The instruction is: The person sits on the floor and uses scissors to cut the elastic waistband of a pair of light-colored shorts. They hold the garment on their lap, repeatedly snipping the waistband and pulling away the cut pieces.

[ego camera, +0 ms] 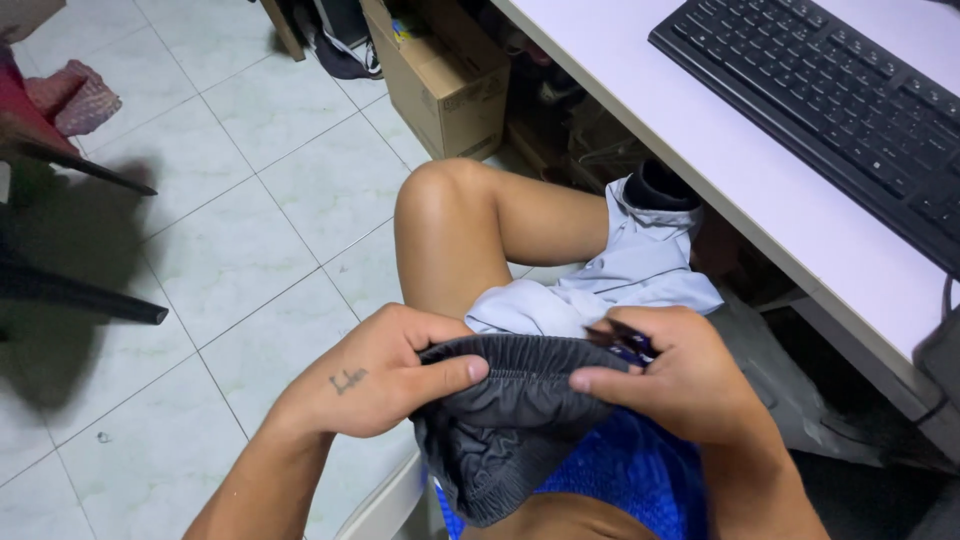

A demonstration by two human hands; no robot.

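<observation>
1. Starting at the left, a tiled floor [230, 220] fills that side, with dark chair legs [80, 300] and a pink cloth [75, 95] near the edge.
2. Left hand [375, 375] is closed on a dark grey garment [500, 420], thumb pressed along its elastic waistband and fingers curled behind it.
3. That garment sits in the person's lap, just in front of a raised bare knee [440, 200]. Its waistband is stretched straight between both hands, and the rest hangs bunched below.
4. Under it lies blue cloth [620, 470], and just above it a pale grey cloth [630, 270] drapes over the thigh.
5. Right hand [670, 385] pinches the other end of the waistband, thumb on top, fingers folded under. A small dark piece shows at its fingertips, but I cannot tell what it is.
6. Judging by this, the waistband is gathered and held level, so the grip is set. The body of the garment is not yet smoothed, folded or turned, so most of the handling looks undone.
7. Behind the knee stands a cardboard box [445, 85] on the floor.
8. At the right, a white tabletop [760, 200] carries a black keyboard [840, 110], well apart from both hands.
</observation>
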